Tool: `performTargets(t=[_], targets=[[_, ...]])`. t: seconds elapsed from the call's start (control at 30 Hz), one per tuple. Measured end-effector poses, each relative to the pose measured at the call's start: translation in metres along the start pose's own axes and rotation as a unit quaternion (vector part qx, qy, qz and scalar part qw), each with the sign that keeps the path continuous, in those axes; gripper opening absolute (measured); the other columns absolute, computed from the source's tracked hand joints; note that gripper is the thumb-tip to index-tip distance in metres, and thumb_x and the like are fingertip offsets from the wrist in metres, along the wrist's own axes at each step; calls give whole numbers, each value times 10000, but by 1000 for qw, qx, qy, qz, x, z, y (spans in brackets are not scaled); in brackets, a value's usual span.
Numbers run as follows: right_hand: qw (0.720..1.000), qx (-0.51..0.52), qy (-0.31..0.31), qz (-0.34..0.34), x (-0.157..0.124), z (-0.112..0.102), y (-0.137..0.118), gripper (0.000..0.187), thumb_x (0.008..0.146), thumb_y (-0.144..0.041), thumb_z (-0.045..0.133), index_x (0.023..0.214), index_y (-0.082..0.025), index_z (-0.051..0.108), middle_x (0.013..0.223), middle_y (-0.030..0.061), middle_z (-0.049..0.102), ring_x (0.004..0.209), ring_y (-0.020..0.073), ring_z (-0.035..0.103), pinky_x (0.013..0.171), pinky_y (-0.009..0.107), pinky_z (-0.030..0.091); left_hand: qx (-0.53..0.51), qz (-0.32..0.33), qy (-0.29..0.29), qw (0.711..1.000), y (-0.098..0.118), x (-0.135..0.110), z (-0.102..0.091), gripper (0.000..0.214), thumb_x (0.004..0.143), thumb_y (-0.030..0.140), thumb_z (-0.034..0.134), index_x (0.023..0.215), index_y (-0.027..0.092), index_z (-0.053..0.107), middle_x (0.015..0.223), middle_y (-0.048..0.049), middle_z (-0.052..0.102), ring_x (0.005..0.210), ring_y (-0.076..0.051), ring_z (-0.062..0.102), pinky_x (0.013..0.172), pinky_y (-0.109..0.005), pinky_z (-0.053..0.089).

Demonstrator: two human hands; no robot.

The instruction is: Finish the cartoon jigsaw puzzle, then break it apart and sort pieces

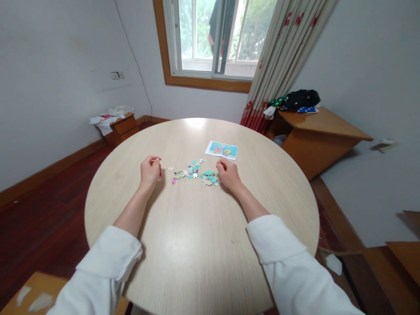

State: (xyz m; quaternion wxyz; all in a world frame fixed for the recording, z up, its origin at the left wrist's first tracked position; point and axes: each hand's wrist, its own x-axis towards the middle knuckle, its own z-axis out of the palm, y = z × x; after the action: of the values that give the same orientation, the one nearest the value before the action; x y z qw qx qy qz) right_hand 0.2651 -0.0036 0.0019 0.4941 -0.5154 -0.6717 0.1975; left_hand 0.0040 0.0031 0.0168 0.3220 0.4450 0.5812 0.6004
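Several small jigsaw pieces [195, 174], mostly teal and white, lie scattered in the middle of a round pale wooden table [197, 245]. My left hand [150, 170] rests to their left with fingers curled, pinching what looks like a small white piece. My right hand [228, 174] rests at the right edge of the pieces, its fingers closed in a loose fist; whether it holds anything is hidden. One white piece [170, 168] lies apart, just right of my left hand. A small colourful picture card [222, 150] lies flat beyond the pieces.
A wooden desk [323, 131] with folded clothes [297, 100] stands at the right by a curtain [282, 57]. A low wooden cabinet [123, 127] with papers sits against the left wall. A person stands outside the window [216, 35]. Dark red floor surrounds the table.
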Motion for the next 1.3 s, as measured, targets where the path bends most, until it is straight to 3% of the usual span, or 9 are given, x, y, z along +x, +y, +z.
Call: performTargets(t=[0.07,0.17,0.37,0.53,0.7,0.9,1.0,1.1,1.3], targets=[[991,104,-53,68,3,-9,2,218,713,-268,412,502,-220,385,411,-43,396,416,104,363,443,224,331,-63,-105,-72,990,5,0,-4,40,682,192,533,662,189,498,413,78,395,331,-69,369,335,-175,284],[927,271,-189,177,6,-27,5,154,671,-269,403,527,-215,395,374,-55,391,338,83,296,362,202,246,-118,-254,-238,930,11,-3,-10,84,644,174,584,609,172,509,439,49,415,365,-63,384,345,-177,342],[822,308,-388,281,4,-49,5,159,671,-275,482,548,-192,427,424,-15,518,335,98,459,323,186,318,-126,-280,-403,862,14,-12,-13,48,659,193,625,676,178,582,513,32,473,463,-104,465,703,-422,568],[837,273,-372,294,3,-33,-3,110,648,-173,538,546,-160,500,550,22,623,485,125,608,502,236,520,-172,-226,-343,896,8,-16,1,53,660,182,613,639,174,565,539,16,497,542,-123,525,847,-441,530],[895,295,-266,205,-1,-6,-8,110,669,-231,627,615,-137,609,690,38,680,658,99,631,717,236,520,-244,-207,-270,908,7,-20,13,42,656,147,588,654,175,558,534,31,507,543,-102,528,896,-397,494],[921,306,-172,166,0,-1,-5,254,657,-352,657,554,-157,530,539,-12,611,452,76,554,458,182,448,-250,-174,-142,942,8,-5,4,167,647,159,549,554,203,418,458,61,369,452,-87,418,713,-316,514],[899,323,-221,196,-1,-6,-6,295,657,-382,645,525,-160,504,467,-22,565,389,94,540,357,180,399,-174,-220,-120,952,2,5,-4,194,639,152,512,534,215,361,448,51,343,429,-94,385,680,-341,518],[860,329,-318,227,-4,-6,-11,278,653,-378,659,554,-147,541,519,10,609,502,139,624,469,231,511,-153,-236,-98,955,-5,12,-9,133,609,139,503,569,209,397,473,30,390,477,-119,454,733,-394,528],[868,321,-313,213,-9,6,-20,194,637,-321,692,676,-137,643,818,59,703,759,110,646,777,235,509,-43,-100,19,994,-9,16,-11,20,578,185,474,596,186,467,596,-14,544,645,-155,582,721,-338,505]])
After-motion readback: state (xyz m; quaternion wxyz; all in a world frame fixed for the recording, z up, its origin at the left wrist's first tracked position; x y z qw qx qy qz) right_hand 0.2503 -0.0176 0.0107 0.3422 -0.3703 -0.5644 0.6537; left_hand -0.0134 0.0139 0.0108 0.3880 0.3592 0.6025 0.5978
